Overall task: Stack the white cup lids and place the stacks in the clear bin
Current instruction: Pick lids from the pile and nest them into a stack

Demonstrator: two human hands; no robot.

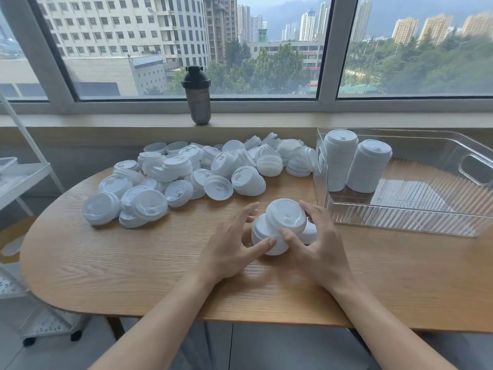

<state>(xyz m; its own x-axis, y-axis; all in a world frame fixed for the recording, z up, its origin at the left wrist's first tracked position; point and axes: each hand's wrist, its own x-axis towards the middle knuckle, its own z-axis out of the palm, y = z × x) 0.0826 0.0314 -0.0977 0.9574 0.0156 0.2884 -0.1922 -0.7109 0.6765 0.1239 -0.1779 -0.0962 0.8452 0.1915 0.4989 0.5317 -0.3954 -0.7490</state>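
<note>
Nearest, both hands work a short stack (269, 236) of white lids on the worktop (133, 276). The left hand (229, 252) has its fingers spread and only lightly curled, thumb tip touching the stack's lower side; it steadies rather than clamps. The right hand (317, 247) curls round the top lid (286, 216), thumb on its near rim and fingers behind, so its grip is partly closed on that lid. The top lid sits tilted and off-centre, not yet nested.

The likely trouble is here: if the tilted lid is pressed down crooked, it may jam or skid the stack sideways, and the left hand's loose touch may not stop that. A further lid seems to lie just behind the right hand, though it is mostly hidden.

Farther back lies the loose pile (186, 172), many lids overlapping; a careless reach could scatter some.

To the right stands the clear bin (400, 222), with two tall stacks (340, 161) upright in its far left corner. They stand close together and could topple if knocked.

Beyond, a shaker (197, 97) stands on the sill.
</note>
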